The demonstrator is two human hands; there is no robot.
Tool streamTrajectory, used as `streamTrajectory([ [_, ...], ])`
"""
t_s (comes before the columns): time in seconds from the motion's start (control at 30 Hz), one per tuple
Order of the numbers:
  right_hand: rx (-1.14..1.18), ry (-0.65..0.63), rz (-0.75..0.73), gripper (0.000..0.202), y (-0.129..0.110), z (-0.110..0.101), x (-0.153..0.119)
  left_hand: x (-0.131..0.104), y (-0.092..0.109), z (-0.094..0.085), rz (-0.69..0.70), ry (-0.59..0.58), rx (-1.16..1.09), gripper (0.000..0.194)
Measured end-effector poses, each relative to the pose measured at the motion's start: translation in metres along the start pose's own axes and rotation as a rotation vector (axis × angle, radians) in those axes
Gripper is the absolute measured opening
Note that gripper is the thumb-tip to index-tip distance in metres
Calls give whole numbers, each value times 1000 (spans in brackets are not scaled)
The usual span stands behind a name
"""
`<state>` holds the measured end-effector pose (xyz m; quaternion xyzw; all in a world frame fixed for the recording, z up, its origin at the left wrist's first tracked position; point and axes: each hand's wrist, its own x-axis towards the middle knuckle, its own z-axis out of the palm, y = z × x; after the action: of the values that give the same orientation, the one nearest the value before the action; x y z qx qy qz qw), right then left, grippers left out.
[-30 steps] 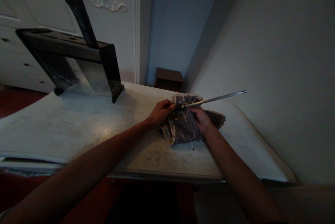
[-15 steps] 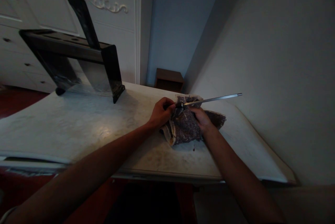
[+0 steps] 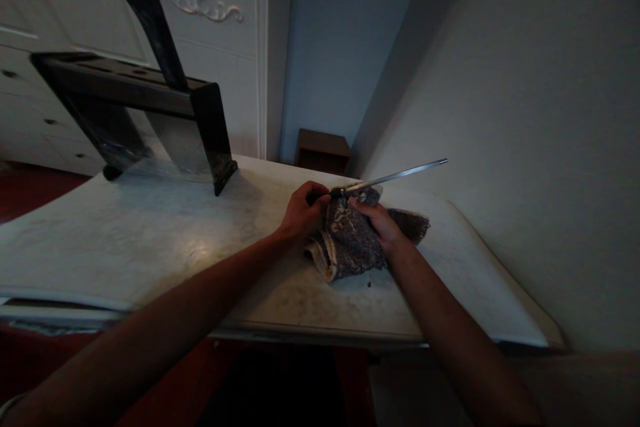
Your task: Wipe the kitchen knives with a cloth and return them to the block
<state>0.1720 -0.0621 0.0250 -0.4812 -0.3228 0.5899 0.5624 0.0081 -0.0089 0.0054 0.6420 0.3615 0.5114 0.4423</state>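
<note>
My left hand (image 3: 305, 209) is closed round the dark handle of a sharpening steel (image 3: 400, 174), whose thin metal rod points right and slightly upward. My right hand (image 3: 379, 220) grips a grey-brown, rough cloth (image 3: 353, 240), with the thumb near the base of the rod. The cloth is bunched on the table under both hands, and part of it sticks out to the right of my right wrist. Part of the cloth lies behind the rod near the handle. Most of the handle is hidden by my left fingers.
On the left of the white table (image 3: 165, 240) stands a black knife block (image 3: 145, 97) with clear sides, and a black-handled cleaver (image 3: 173, 134) is slotted in it. Behind are white cabinets (image 3: 220, 67) and a small brown box-like stand (image 3: 324, 150). A wall borders the right side.
The rod's tip has moved up and left, tilting more steeply. My right hand and the cloth have shifted left, closer to the handle end.
</note>
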Motion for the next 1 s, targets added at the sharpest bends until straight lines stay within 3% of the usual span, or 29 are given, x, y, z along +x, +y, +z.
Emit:
streamTrajectory([
  [0.2,-46,63,-87,38,4,-1,2,3,-5,-1,1,-128,13,20],
  [0.43,-50,150,-152,43,6,2,3,1,-4,0,24,-246,183,27],
  [0.87,-76,188,-166,33,9,-1,7,1,1,-5,106,-282,355,25],
  [1.0,-72,206,-165,32,7,0,6,2,-3,-6,141,-244,397,25],
])
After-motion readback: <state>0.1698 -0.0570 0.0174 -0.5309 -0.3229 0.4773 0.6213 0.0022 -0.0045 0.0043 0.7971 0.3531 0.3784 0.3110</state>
